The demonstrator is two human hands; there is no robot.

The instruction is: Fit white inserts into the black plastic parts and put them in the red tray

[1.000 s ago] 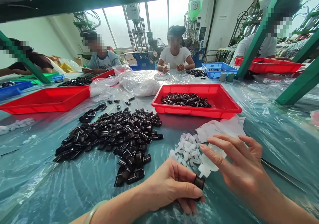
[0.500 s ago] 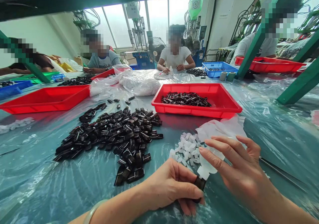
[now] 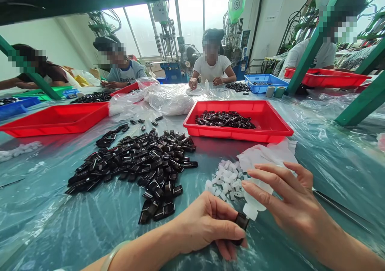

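Pinched between the thumb and fingers of my left hand [image 3: 207,223] is a small glossy black plastic piece [image 3: 241,221]; the fingers cover its lower part. My right hand [image 3: 288,206] is closed around a translucent white squeeze bottle [image 3: 255,204], tilted with its pale tip end down by the top of the black piece. Whether the tip touches the piece I cannot tell. Just beyond the bottle lies a pile of small white plastic pieces [image 3: 227,176]. Left of it spreads a large heap of similar black pieces [image 3: 141,158].
A red tray [image 3: 237,133] holding more black pieces stands ahead, with a crumpled white sheet [image 3: 267,154] before it. Tweezers [image 3: 339,208] lie at right. Another red tray [image 3: 57,122] and plastic bags [image 3: 168,100] are at left. Green posts [image 3: 319,42] and co-workers [image 3: 212,68] are beyond.
The squeeze bottle's tip has shifted slightly right, off the top edge of the black piece. My left hand has barely moved. A co-worker opposite has shifted a hand.
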